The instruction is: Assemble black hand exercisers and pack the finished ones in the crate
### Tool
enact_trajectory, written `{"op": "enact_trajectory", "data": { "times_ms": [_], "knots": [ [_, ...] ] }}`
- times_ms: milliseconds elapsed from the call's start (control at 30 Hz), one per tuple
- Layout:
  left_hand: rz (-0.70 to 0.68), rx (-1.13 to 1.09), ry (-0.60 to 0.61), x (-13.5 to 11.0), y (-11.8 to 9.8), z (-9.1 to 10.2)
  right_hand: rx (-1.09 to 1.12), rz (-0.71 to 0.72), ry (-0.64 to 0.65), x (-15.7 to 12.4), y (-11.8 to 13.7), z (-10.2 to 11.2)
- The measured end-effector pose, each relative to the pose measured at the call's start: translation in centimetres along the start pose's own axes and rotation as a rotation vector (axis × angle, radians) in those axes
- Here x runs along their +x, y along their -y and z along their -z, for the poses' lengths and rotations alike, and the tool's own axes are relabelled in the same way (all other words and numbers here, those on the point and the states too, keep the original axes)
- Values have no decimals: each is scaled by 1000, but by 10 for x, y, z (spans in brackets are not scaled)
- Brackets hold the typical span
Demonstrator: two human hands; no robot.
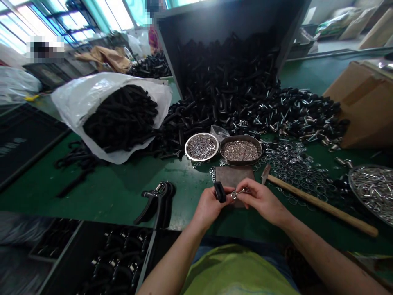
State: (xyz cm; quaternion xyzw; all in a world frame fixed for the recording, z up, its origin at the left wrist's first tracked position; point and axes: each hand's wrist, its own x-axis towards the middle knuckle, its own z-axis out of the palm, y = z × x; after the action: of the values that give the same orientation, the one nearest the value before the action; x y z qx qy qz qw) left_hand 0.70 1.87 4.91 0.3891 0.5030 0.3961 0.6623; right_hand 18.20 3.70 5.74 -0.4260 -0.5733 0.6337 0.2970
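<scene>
My left hand (210, 205) is closed round a small black plastic handle part (220, 191), held upright over the green table. My right hand (260, 198) pinches a small silver metal piece with a ring (237, 194) against the end of that black part. Both hands hover just above a flat grey pad (235, 175). Right behind the pad stand a round metal dish of washers (202, 146) and an oval metal dish of small silver parts (241, 150).
A wooden-handled hammer (319, 203) lies to the right among loose washers (294, 164). A big pile of black handles (242, 98) spills from a dark bin, and a white bag (116, 114) holds more. Assembled grippers (158, 200) lie at left; a cardboard box (365, 102) and another metal tray (373, 190) are at right.
</scene>
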Motion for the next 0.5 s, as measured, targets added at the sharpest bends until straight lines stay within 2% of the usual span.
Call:
{"op": "enact_trajectory", "data": {
  "times_ms": [100, 167, 267, 333, 400, 500],
  "knots": [
    [-2, 21, -14, 0, 3, 1, 51, -32, -22, 3, -2, -2],
    [-49, 103, -33, -1, 3, 2, 147, -80, -40, 5, -4, -2],
    [-255, 280, -35, -3, 3, 3, 243, -91, -108, 8, -5, -1],
    [-349, 339, -31, -3, 6, 1, 159, -40, -154, 8, -3, 2],
    [-260, 279, -64, -2, 12, -4, -13, -3, -203, 7, 1, 5],
    [92, -60, -75, 1, 23, -14, -161, 40, -277, 2, 11, 7]
  ]
}}
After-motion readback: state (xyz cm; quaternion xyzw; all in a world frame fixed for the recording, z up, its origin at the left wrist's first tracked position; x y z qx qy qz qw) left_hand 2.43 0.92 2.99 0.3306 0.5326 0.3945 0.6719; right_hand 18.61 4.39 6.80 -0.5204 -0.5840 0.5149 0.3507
